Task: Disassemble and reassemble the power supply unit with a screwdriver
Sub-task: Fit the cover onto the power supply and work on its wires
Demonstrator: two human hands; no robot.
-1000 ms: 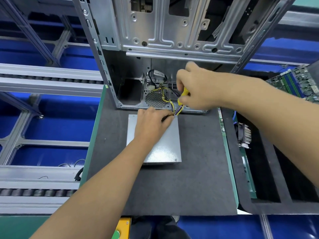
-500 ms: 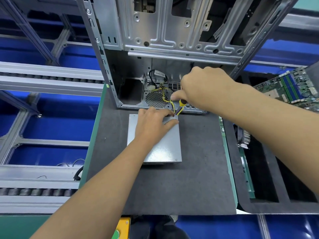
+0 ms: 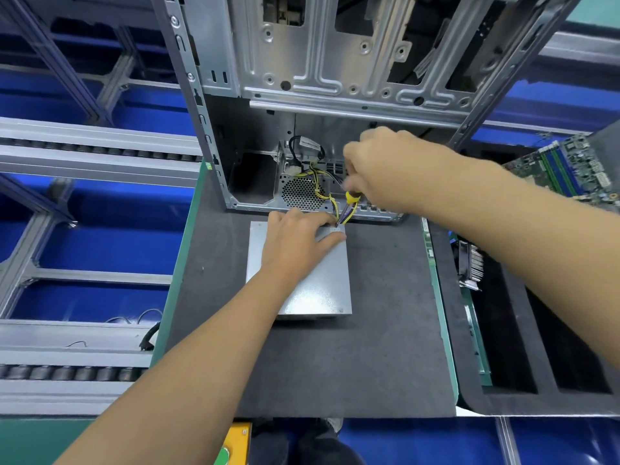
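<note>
Nearly upright, screwdriver [image 3: 351, 203] tip aims down at power supply unit [image 3: 312, 286].

a dark grey felt mat [image 3: 369, 347] covers a green-edged workbench [image 3: 177, 273]. a flat silver power supply unit [image 3: 315, 293] lies on the mat's middle. an open metal computer case [image 3: 335, 95] stands at the far edge, just behind the unit.
</note>
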